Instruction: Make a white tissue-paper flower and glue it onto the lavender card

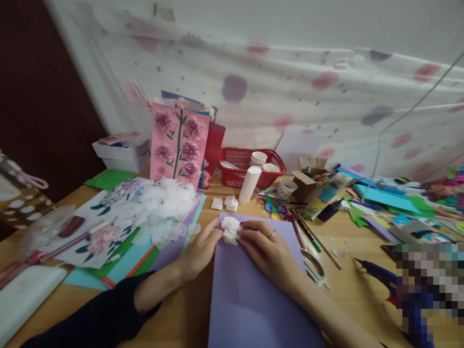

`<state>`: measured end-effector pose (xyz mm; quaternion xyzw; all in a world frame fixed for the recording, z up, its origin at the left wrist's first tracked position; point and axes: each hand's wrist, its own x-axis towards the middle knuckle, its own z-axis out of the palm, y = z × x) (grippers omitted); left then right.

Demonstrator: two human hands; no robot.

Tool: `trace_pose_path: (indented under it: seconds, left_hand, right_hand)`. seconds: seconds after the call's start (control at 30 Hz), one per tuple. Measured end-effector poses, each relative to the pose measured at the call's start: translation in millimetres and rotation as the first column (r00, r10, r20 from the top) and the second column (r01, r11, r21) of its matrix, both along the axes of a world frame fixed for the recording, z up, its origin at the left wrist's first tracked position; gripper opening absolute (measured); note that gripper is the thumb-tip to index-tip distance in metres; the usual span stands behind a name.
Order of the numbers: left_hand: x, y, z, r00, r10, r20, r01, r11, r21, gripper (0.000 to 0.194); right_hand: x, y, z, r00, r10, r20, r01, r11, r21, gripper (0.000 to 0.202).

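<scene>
A crumpled white tissue flower [231, 229] is at the top of a purple sheet of card [253, 290]. My left hand [203, 246] pinches its left side between thumb and fingers. From the right, my right hand [263, 244], with a ring on one finger, presses its fingertips to the other side. Whether the flower rests on the card or is held just above it I cannot tell. Small folded white tissue squares [231, 203] lie just beyond the card, beside an upright white roll [250, 184].
A red basket [232, 181] with paper cups stands at the back, near a pink flower picture [180, 145]. Left lies a heap of white tissue [163, 205] on coloured papers. To the right are paint pots [275, 208], brushes, scissors [314, 268] and a blue glue gun [380, 275].
</scene>
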<state>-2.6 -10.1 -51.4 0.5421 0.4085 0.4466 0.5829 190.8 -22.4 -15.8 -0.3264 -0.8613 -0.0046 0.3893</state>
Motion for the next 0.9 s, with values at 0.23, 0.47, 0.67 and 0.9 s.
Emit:
trace_pose_path:
  seconds: [0.23,0.47,0.67,0.9]
  left_hand:
    - [-1.6,0.1,9.5,0.996,-0.078,0.045,0.077,0.997,0.024,0.043]
    - [-3.3,-0.6,5.9,1.0,0.002,0.015,-0.003,0.999,0.032,0.047]
    - [1.9,-4.4,14.5,0.967,-0.175,0.187,0.181,0.983,-0.019,0.056]
    - [-10.8,11.3,1.0,0.981,-0.102,0.163,0.137,0.965,-0.222,0.047]
  right_hand:
    - [0.9,-2.3,-2.2,0.999,-0.019,-0.05,0.018,1.0,-0.017,0.023]
    - [5.4,-4.2,-1.0,0.998,-0.051,-0.04,0.049,0.998,-0.046,0.027]
    - [-1.4,-4.8,-4.4,0.995,-0.081,-0.062,0.078,0.996,-0.051,0.028]
    - [44.2,-37.7,11.5,0.946,-0.32,-0.046,0.318,0.947,-0.045,0.013]
